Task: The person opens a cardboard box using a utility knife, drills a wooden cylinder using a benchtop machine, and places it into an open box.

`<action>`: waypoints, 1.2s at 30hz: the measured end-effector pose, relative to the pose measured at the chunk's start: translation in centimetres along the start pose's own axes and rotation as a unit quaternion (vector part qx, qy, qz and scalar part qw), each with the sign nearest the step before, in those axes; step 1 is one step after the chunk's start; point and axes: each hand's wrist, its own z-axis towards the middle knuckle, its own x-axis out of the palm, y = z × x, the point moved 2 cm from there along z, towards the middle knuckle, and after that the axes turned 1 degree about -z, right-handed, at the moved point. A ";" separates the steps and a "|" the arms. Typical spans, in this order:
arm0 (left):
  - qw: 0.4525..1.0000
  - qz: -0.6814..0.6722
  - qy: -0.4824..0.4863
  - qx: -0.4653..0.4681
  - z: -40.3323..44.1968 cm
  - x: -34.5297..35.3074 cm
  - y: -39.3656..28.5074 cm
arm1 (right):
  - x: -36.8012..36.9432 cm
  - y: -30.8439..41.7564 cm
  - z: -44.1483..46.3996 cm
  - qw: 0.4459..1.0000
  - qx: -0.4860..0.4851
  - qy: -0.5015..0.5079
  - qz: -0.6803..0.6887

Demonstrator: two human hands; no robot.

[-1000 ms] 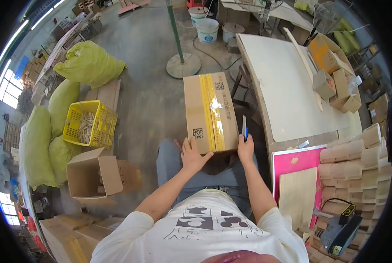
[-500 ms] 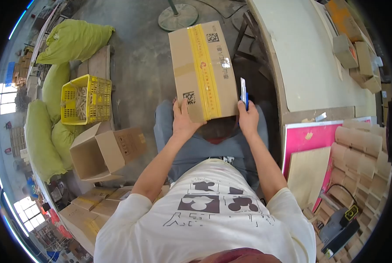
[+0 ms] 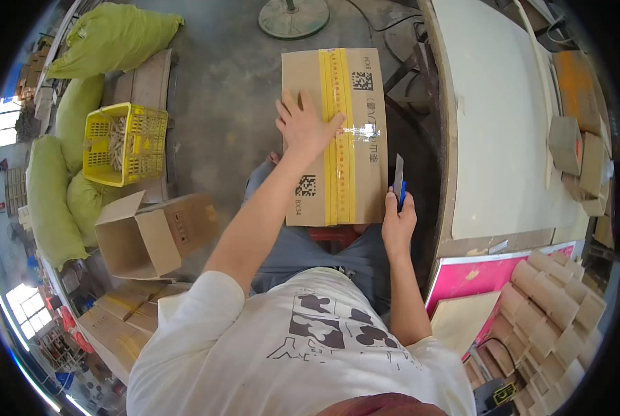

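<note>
Right grip (image 3: 398, 220) closed around a utility knife (image 3: 403, 194), blue handle pinched between thumb and fingers; blade (image 3: 399, 170) extended, pointing away from the body, just beside the box edge and apart from it. Left grip (image 3: 307, 133) spread flat on the upper face of a taped cardboard box (image 3: 362, 191), thumb reaching onto the yellow tape (image 3: 341, 184). Box lies lengthwise ahead of the person, near end by the grey trousers (image 3: 296, 255); what bears its weight is hidden. State of work, as judged: closing and taping of this face look complete, tape running from end to end with no slit made out; no cut begun here that can be seen. Underside and contents not visible, so what remains there cannot be told. Further out, left: carton (image 3: 159, 243) with flaps open, yellow basket (image 3: 96, 156) holding wooden pieces (image 3: 119, 145), green sacks (image 3: 48, 204) beyond. Right: white surface (image 3: 500, 132) with small cartons (image 3: 566, 142) along its far side; nearer, stacked pale wooden pieces (image 3: 531, 305). Round stand base (image 3: 294, 21) on the floor ahead, well apart from box.
</note>
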 end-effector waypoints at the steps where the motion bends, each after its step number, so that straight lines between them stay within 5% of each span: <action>1: 1.000 -0.002 0.003 -0.005 1.8 0.1 -0.2 | 0.3 1.9 0.5 0.999 -0.029 -0.015 0.005; 8: 0.995 0.028 0.081 -0.051 7.0 -1.3 -1.8 | 8.3 10.9 13.6 0.976 0.039 0.163 0.142; 13: 0.989 0.036 0.130 -0.061 7.7 -2.4 -2.2 | 13.1 12.8 21.6 0.968 0.034 0.239 0.064; 20: 0.989 0.016 0.144 -0.040 8.4 -2.9 -1.7 | 14.2 15.6 23.6 0.954 0.042 0.291 -0.060; 36: 0.990 0.001 0.138 -0.042 8.3 -3.7 -1.6 | 15.7 15.4 25.5 0.936 0.055 0.343 -0.064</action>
